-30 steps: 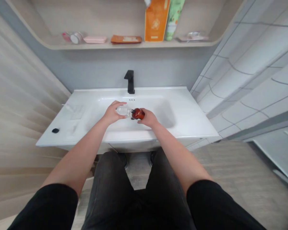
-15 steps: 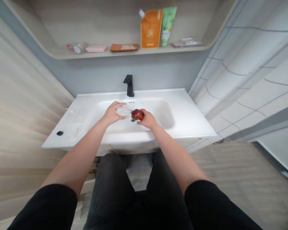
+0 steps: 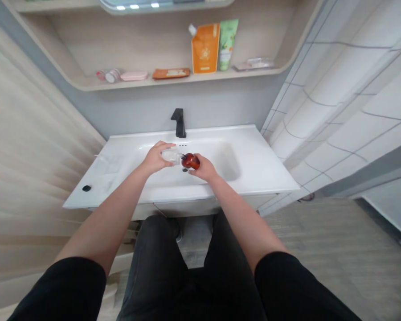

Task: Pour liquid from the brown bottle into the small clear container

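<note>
White counter (image 3: 270, 171) with a basin (image 3: 230, 160) set in it. Two forearms (image 3: 122, 209) reach over its front edge, slanting inward. Above the basin, the right hand (image 3: 204, 169) grips a brown bottle (image 3: 191, 161) tipped sideways, neck leftward; the left hand (image 3: 153, 158) curls around a clear bottle (image 3: 170, 155) just beside that neck. A black disc (image 3: 86, 188) lies near the counter's front left corner.
</note>
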Demonstrator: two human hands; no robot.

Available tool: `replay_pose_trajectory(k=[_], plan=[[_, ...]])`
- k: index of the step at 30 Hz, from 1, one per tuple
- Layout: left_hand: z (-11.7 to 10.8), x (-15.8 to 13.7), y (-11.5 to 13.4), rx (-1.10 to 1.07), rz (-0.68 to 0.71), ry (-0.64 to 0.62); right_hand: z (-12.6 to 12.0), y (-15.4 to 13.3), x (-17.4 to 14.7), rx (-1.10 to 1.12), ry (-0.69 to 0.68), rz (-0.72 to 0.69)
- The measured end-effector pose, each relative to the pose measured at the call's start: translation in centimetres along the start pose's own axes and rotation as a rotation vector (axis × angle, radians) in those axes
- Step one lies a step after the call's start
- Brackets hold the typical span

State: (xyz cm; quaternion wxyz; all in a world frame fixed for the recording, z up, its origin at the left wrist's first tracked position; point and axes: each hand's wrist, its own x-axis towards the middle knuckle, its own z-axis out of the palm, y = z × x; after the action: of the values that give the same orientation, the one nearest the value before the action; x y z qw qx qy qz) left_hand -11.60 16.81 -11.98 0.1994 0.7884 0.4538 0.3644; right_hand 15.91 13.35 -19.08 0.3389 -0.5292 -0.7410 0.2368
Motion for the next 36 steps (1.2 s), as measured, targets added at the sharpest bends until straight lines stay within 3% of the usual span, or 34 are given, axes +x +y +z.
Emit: replay_pose_trajectory(k=[16,36], plan=[[-0.6,0.5,0.8,0.056,0.020,-0.036,1.2,1.8,0.6,0.119,0.102,-0.095],[-1.1,0.5,1.1,0.100,0.047,-0.074,1.1,1.7,0.4,0.131,0.095,-0.100]])
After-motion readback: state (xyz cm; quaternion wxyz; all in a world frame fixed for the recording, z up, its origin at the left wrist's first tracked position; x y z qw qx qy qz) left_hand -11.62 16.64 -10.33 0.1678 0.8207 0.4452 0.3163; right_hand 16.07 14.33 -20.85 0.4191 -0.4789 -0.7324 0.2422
